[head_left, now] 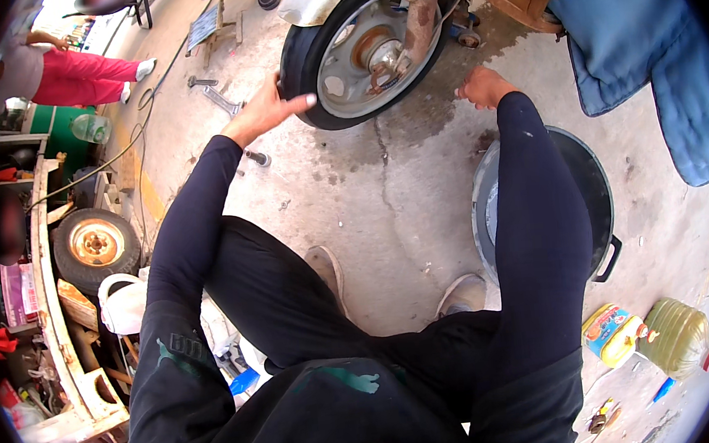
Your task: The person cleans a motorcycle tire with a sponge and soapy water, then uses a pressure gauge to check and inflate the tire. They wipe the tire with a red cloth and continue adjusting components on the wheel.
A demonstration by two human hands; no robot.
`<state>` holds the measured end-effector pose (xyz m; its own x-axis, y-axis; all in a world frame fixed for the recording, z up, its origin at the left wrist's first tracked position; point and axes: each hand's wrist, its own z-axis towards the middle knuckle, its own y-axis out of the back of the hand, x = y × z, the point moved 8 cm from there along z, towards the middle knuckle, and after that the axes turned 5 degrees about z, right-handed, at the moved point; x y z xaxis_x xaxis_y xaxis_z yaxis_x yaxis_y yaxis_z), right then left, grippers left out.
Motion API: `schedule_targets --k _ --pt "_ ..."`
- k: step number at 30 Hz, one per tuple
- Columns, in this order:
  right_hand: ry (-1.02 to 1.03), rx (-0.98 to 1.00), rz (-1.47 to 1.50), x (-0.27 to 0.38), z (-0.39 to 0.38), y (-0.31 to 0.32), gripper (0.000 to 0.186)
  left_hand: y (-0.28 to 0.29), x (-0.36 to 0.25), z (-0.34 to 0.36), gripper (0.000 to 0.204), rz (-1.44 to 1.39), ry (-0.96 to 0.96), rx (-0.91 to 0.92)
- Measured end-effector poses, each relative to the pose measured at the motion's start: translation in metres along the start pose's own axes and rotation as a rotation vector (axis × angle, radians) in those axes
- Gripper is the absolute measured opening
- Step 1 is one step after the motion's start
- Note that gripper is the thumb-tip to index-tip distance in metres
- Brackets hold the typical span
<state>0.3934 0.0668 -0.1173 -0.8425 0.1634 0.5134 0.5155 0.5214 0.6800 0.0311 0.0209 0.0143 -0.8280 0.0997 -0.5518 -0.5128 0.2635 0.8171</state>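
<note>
A wheel (342, 83) stands upright on the concrete floor (370, 212), ahead of the person and between the two hands, closer to the left. The left hand (261, 116) is at the near left edge of the black tyre (297, 79), its thumb spread away from the other fingers and reaching across toward the rim; whether they press on the rubber cannot be told. The right hand (484, 88) is apart from the wheel, off its right side, fingers loosely curled; whether they hold anything cannot be told. The wheel's hub face (390, 54) is turned rightward and toward the person, and its outline runs longest from lower left to upper right. A rusty fork leg (421, 21) comes down to the hub. Beneath the right forearm sits a black basin (609, 199); wrenches (221, 96) lie beyond the left hand.
</note>
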Motion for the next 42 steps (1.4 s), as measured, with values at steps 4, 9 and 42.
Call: schedule_targets --k 4,9,42 --pt "0.025 -0.036 0.028 0.002 0.008 -0.002 0.034 0.023 -0.044 0.010 0.093 -0.021 -0.153 -0.259" --pt "0.035 -0.022 0.019 -0.001 0.001 -0.004 0.034 0.025 -0.072 0.009 0.090 0.081 -0.191 -0.378" --pt "0.032 -0.024 -0.065 0.000 0.006 -0.013 0.036 0.015 -0.090 0.000 0.089 0.018 -0.241 -0.304"
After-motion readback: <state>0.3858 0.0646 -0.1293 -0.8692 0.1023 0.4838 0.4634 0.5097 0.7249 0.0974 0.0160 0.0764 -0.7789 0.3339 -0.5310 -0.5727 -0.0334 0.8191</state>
